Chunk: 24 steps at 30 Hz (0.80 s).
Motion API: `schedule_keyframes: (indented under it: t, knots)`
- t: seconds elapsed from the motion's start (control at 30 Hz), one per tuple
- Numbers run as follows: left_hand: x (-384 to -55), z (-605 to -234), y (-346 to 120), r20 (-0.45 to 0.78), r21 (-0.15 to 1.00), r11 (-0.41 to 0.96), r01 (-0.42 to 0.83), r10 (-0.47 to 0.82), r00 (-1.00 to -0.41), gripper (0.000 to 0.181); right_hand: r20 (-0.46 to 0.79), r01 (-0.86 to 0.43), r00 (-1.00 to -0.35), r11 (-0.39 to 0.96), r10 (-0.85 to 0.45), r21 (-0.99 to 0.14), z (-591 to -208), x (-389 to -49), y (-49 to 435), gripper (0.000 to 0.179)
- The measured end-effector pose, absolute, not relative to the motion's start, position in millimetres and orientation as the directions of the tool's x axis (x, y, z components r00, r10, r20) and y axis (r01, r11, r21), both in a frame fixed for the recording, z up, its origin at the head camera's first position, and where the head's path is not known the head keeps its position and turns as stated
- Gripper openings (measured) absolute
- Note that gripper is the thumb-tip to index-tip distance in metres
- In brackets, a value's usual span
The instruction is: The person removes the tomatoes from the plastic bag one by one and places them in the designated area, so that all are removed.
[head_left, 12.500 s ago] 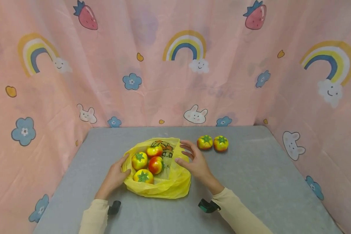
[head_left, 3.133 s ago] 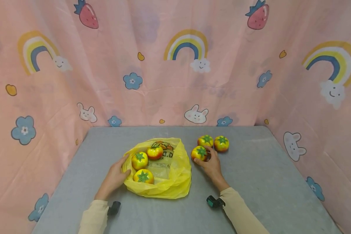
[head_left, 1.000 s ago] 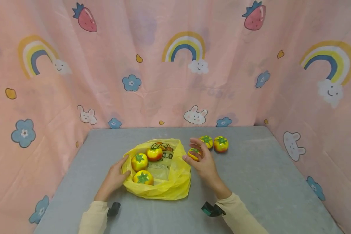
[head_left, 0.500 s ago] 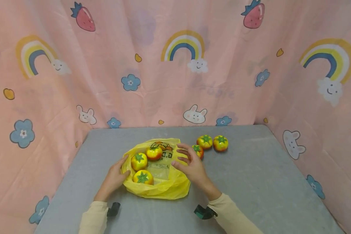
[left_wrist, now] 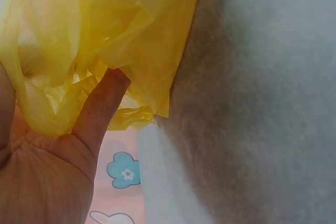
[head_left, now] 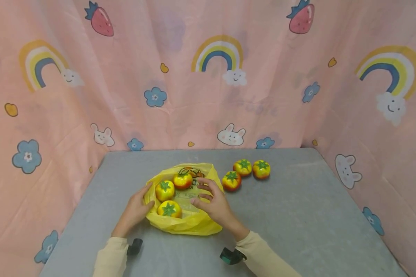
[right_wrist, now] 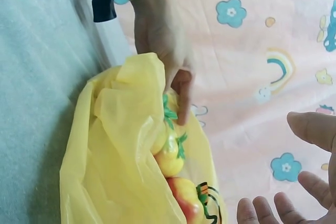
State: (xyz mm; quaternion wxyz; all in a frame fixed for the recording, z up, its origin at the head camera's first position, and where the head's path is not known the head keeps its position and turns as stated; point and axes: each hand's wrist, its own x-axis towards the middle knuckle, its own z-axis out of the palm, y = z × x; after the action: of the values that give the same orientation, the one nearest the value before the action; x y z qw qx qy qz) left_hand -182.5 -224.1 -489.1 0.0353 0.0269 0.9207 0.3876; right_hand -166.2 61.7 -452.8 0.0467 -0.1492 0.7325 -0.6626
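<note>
A yellow plastic bag (head_left: 197, 225) lies with its mouth spread in the head view, three yellow-red toy tomatoes inside: one at the front (head_left: 169, 209), one at the left (head_left: 165, 191) and one at the back (head_left: 182, 181). My left hand (head_left: 135, 211) holds the bag's left rim; the left wrist view shows the thumb (left_wrist: 102, 108) hooked over the plastic. Above the bag's right side, my right hand (head_left: 215, 204) hovers with fingers spread and nothing in them. Its fingertips (right_wrist: 307, 124) also stand apart beside the bag in the right wrist view.
Three more toy tomatoes sit on the grey table (head_left: 298, 215) right of the bag: the nearest (head_left: 231, 181), another behind it (head_left: 242, 168) and one at the right (head_left: 261, 170). A pink printed curtain (head_left: 263, 96) surrounds the table's back and sides.
One toy tomato has gone from the bag to the table beside two others, carried and released by my right hand. That hand has since moved left over the bag; the left hand stays put.
</note>
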Motion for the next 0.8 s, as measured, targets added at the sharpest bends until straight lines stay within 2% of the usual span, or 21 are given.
schedule_keyframes:
  t: [0.33, 0.6, 0.8]
  knots:
    - [-182.3, -487.3, -222.2, -0.008, 0.708, 0.704, 0.046, 0.073, -0.997, 0.067, 0.132, -0.157, -0.942, 0.058, -0.308, -0.986, -464.6, -171.1, 49.1, 0.058]
    - [-182.0, -487.8, -222.1, -0.027, 0.705, 0.709, 0.031, 0.071, -0.997, 0.067, 0.049, -0.081, -0.947, 0.088, -0.318, -0.993, -477.8, -175.7, 38.8, 0.059]
    - [-180.5, -488.9, -221.7, -0.036, 0.697, 0.716, 0.024, 0.068, -0.997, 0.067, 0.018, -0.059, -0.944, 0.112, -0.33, -0.992, -462.8, -169.5, 34.6, 0.055]
